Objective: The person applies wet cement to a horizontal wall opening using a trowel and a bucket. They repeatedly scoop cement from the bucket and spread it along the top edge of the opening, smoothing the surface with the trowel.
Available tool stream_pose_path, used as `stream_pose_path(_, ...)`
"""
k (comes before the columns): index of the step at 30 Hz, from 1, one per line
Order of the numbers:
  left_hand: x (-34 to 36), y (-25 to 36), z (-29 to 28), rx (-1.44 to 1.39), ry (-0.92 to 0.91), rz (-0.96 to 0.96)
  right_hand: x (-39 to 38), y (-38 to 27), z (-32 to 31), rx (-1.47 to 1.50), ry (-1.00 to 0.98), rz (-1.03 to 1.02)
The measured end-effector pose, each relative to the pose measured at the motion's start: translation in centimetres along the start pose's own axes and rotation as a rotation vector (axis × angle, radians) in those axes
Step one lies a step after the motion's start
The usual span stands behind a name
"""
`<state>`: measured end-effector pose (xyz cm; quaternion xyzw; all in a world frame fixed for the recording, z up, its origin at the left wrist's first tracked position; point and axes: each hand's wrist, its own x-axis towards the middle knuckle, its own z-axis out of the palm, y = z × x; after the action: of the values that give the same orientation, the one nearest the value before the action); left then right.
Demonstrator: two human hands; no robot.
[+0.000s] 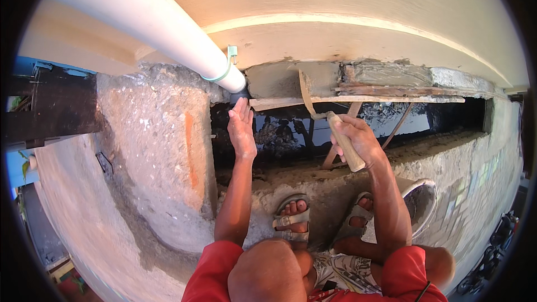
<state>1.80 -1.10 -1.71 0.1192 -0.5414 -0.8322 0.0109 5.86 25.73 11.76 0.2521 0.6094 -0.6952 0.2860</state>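
Over the water-filled trench (425,146) — trowel (348,150), right hand (362,138) wrapped round its handle; long axis slanting, blade (306,94) tip toward wall (391,45), butt rightward, personward. Left hand (243,135) flat open, holding nothing, near white pipe (162,22).

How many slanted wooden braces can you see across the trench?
2: a thicker brace, partly hidden by the right hand holding the trowel, and a thinner brace farther right. Others may be hidden in the dark.
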Motion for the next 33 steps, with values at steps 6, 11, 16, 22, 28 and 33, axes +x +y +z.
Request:
stream_pose_path(6, 0.1, -0.2, -0.2, 0.004, -0.013, 0.002, -0.4, 0.4, 0.0, -0.069, 0.044, -0.051)
stream_pose_path(11, 0.2, -0.2, -0.5, 0.023, -0.027, -0.006, -0.3, 2.0, 0.3, -0.025, 0.191, -0.141)
stream_pose_path(16, 0.2, -0.2, -0.3, 0.037, -0.007, -0.012, 0.0, 3.5, 1.6, 0.252, 0.15, -0.235)
stream_pose_path(22, 0.1, 0.0, -0.1, 0.035, 0.008, -0.031, 1.9, 6.0, 4.2, 0.616, 0.004, -0.375)
stream_pose_path(28, -0.1, 0.5, 0.0, 0.074, -0.009, -0.034, 3.4, 5.7, 7.2, 0.905, -0.004, -0.553)
stream_pose_path(33, -0.3, 0.7, -0.2, 0.09, -0.017, -0.041, 2.1, 4.7, 6.9, 0.908, 0.169, -0.431)
